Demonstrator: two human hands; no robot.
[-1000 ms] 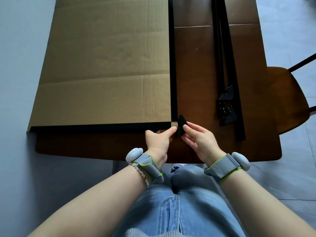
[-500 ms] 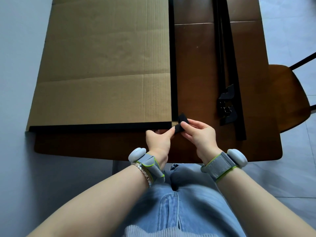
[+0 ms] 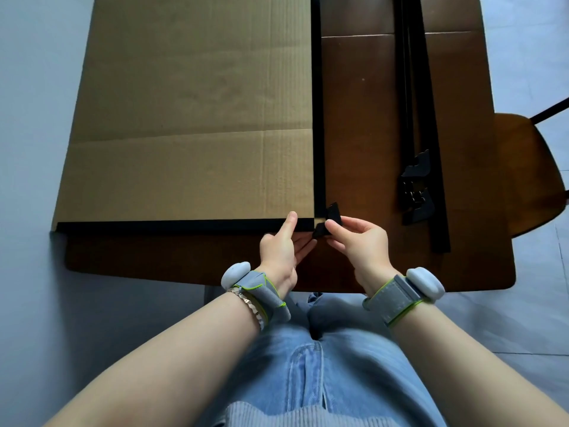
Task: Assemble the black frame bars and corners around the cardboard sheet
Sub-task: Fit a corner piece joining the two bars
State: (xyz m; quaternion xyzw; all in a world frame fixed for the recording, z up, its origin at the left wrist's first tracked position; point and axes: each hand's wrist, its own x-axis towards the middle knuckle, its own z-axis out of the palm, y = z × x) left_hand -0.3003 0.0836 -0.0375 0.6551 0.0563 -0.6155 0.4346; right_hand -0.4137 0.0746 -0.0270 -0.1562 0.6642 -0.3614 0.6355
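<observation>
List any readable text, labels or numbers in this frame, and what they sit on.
None readable anywhere.
cardboard sheet: plain, no print.
frame bars, corner piece: plain black.
wrist bands: no legible marking.

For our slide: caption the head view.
Right hand fits corner piece where two frame bars meet; left hand steadies.

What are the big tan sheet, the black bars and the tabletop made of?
Big tan sheet: corrugated cardboard, matte, with fold creases and fine ribbing. Black bars: matte, smooth; plastic or coated metal, unclear. Brown tabletop: wood or veneer, slight sheen.
</observation>
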